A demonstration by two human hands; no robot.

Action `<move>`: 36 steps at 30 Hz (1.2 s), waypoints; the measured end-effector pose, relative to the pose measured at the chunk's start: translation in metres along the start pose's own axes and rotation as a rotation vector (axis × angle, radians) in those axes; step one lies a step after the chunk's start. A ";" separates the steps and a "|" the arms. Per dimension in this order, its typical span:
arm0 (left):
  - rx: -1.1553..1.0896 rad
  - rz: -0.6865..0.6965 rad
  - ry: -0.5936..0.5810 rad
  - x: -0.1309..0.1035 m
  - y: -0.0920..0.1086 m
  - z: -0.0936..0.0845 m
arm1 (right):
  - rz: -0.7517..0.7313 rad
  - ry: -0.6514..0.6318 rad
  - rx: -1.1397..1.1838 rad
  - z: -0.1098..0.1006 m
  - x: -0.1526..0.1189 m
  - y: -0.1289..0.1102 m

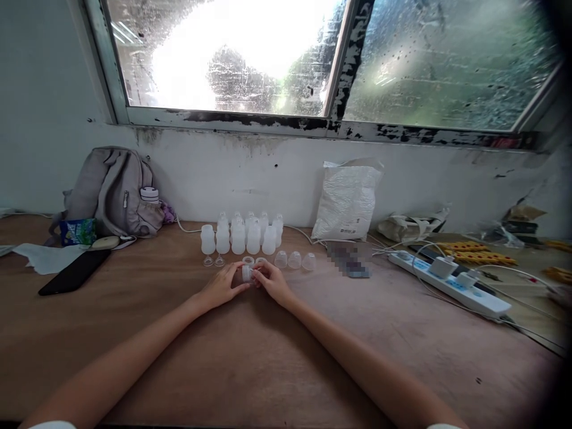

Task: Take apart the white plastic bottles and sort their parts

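Note:
My left hand [223, 285] is closed round a small white ridged bottle ring [247, 273] just above the wooden table. The fingers of my right hand [273, 282] pinch at the ring's right side; the fingertips partly hide it. Right behind the hands lies another white ring [248, 260]. Two clear bottle teats [208, 261] lie to the left of it. On the right stand three clear dome caps [294, 260] in a row. Behind all these are several frosted white baby bottles [238, 239], most with clear domed tops; some in the front row are without tops.
A grey backpack [114, 193] leans on the wall at left, near a black phone [75, 273]. A white plastic package [346, 202] stands at the back. A power strip [449, 285] with chargers and cables lies at right, beside yellow items [476, 253].

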State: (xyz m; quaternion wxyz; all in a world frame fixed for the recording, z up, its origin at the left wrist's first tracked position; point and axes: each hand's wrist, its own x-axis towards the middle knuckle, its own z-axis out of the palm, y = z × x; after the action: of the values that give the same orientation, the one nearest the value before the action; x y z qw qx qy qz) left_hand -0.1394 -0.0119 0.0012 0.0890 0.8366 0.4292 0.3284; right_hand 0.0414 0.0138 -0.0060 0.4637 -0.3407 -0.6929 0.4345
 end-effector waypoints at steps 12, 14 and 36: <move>-0.013 0.054 -0.016 -0.002 0.004 -0.004 | 0.038 -0.074 0.001 0.005 -0.001 0.000; 0.012 0.055 -0.028 -0.002 0.003 -0.004 | 0.039 -0.077 -0.012 0.004 -0.001 0.002; -0.108 -0.015 0.006 -0.002 0.004 -0.007 | 0.037 -0.088 0.124 0.004 -0.004 -0.009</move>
State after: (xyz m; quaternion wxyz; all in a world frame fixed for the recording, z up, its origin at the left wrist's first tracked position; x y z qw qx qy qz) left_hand -0.1420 -0.0168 0.0079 0.1351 0.8265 0.4173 0.3527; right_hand 0.0381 0.0059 0.0001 0.4450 -0.3046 -0.6778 0.4998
